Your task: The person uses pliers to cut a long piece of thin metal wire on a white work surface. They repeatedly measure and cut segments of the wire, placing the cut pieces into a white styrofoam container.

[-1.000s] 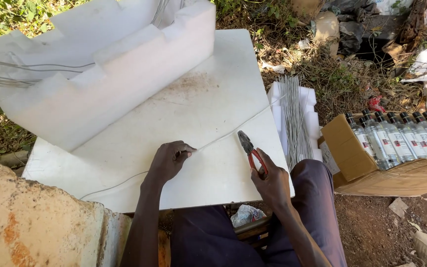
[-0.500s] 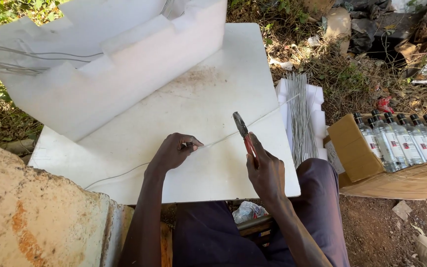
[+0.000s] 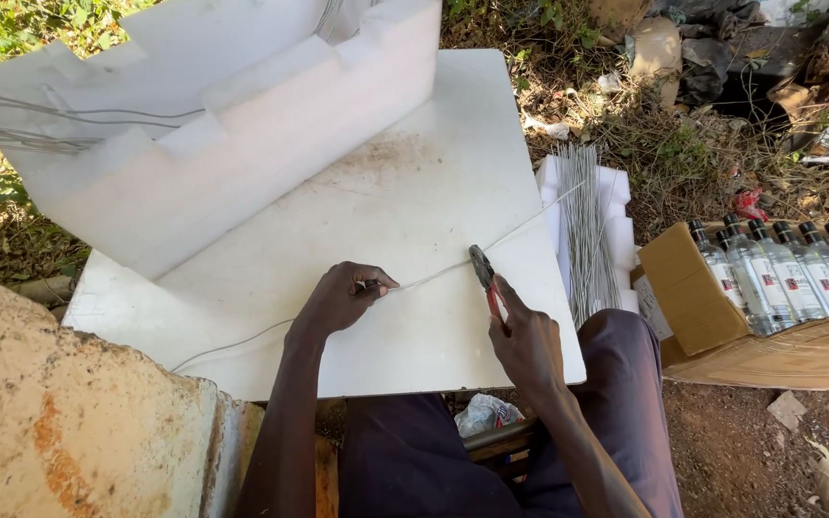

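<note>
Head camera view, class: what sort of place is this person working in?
Probably an outdoor makeshift work spot: a white board serves as a bench over bare soil, with grass behind and a cardboard box of bottles alongside.

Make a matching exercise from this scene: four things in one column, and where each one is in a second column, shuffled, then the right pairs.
Things
1. pliers
2. long wire
3. bundle of cut wires
4. clear bottles

Places
A. standing in the open cardboard box on the ground
B. pinched in the left hand, stretched across the white board
C. lying on a white foam piece beside the board's right edge
D. held in the right hand, jaws at the wire

Pairs: 1-D, 2-B, 3-C, 4-A
</note>
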